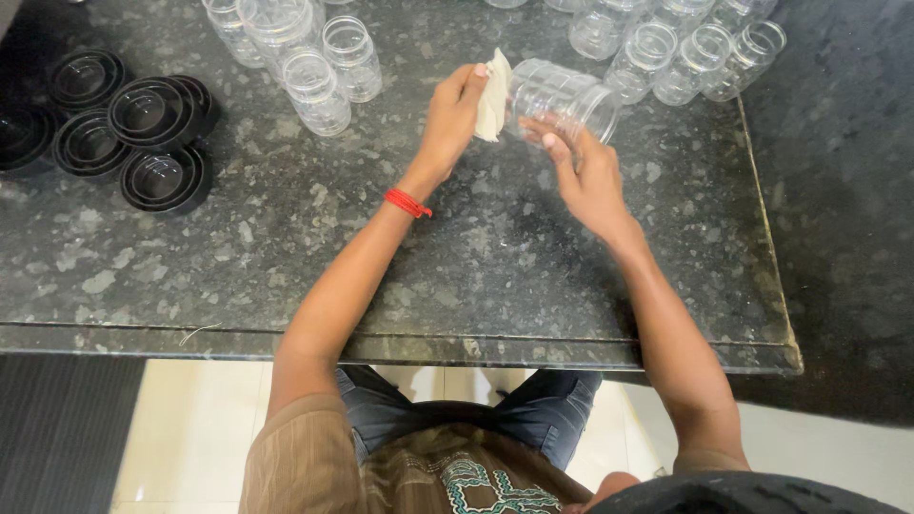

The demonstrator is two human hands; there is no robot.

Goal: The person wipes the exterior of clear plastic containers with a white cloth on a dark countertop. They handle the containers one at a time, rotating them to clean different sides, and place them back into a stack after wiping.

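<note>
Your left hand (452,119) has its fingers curled shut around a folded white cloth (493,97), thumb on the near side, pressing the cloth against the base end of a clear plastic jar (562,95). The wrist bends slightly back, and a red thread band (407,203) circles it. From there your left forearm runs down and to the left, over the counter's near edge, to the elbow by your brown striped sleeve.

Your right hand (583,171) grips the same jar from below and from the near side: the fingers reach up and wrap its ribbed wall near the open mouth, and the index fingertip lies on the clear plastic. The jar lies on its side, held just above the dark speckled stone counter (476,276), its mouth turned to the right. Your right wrist is straight, and the forearm comes back towards you, angled down and to the right, crossing the counter's front edge.

Beyond your hands, clusters of empty clear jars (319,90) stand upright at the far left, with more jars (685,52) at the far right. A group of black round lids (152,133) is stacked at the left end of the counter, well apart from both hands.
</note>
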